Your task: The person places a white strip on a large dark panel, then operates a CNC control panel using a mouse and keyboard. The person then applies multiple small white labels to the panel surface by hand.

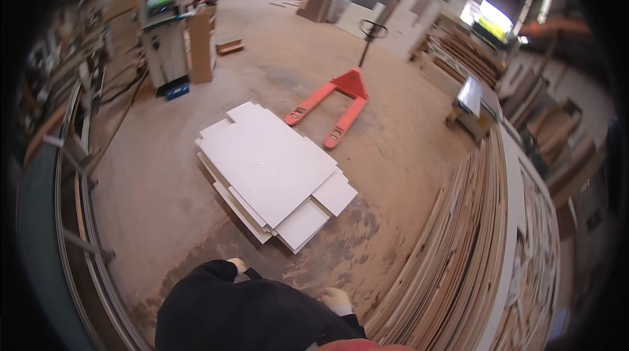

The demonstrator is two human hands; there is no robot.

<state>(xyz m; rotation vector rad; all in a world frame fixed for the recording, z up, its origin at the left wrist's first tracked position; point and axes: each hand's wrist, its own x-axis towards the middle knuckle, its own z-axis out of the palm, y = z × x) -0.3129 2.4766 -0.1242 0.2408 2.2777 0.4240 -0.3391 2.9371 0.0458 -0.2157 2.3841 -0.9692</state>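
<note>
My left hand (238, 264), in a pale glove or bare, shows only in part beyond my dark sleeve. It is just short of a stack of white boards (268, 161) lying on the floor, and a gap shows between them. Low by my right side hangs my right hand (336, 298), also pale, apart from the stack. Its fingers are small and blurred, so whether they are curled or straight is unclear. The boards differ in size, and their edges stick out unevenly.
A red pallet jack (344, 99) stands beyond the boards, forks toward me. At left are a control cabinet with a screen (164, 43) and metal rails (75, 220). Long stacked boards (445, 240) line the right side, with a small metal-topped cart (473, 105) farther off.
</note>
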